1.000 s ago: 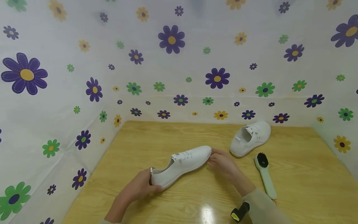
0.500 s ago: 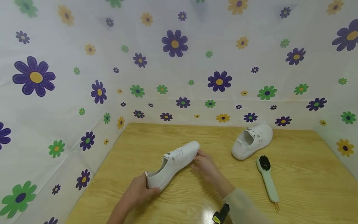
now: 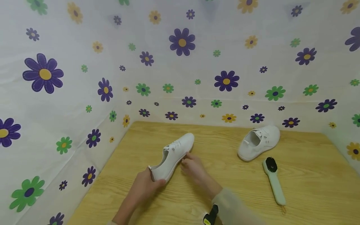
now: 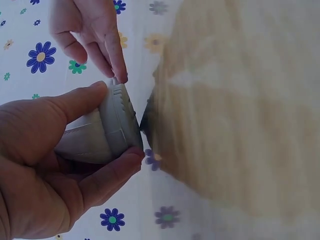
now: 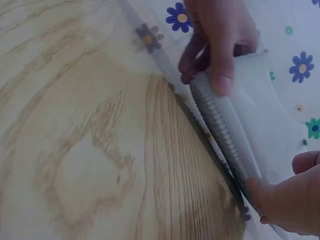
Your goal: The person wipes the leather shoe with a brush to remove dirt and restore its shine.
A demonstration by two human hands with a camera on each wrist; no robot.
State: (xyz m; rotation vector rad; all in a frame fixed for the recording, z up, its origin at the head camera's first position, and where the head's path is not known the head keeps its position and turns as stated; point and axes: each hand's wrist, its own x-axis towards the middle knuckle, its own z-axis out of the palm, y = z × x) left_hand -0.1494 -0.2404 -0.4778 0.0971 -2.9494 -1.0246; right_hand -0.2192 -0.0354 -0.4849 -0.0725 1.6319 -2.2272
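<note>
Where the two hands meet over the table, a white shoe (image 3: 172, 156) sits between them, its heel toward the person and its toe pointing away and to the right. The left hand (image 3: 144, 186) grasps the heel, thumb on one side and fingers wrapped round the other. The right hand (image 3: 197, 170) has fingertips against the sole's edge at the forefoot; whether it also pinches there I cannot tell.

The shoe's upper is smooth and pale, with laces over the instep and a rounded toe; its sole is ribbed along the edge. Near the right sleeve (image 3: 230, 204), of plain light cloth, shows a black and yellow object (image 3: 211, 215). Further right lies a brush (image 3: 274, 184) with a pale green handle, an oval head of black bristles and a cord loop. Behind it rests a second white shoe (image 3: 264, 145), tilted. The table (image 3: 230, 175) has yellowish wood grain, and slightly creased white sheeting (image 3: 157, 72) printed with purple, green and yellow flowers surrounds it.
</note>
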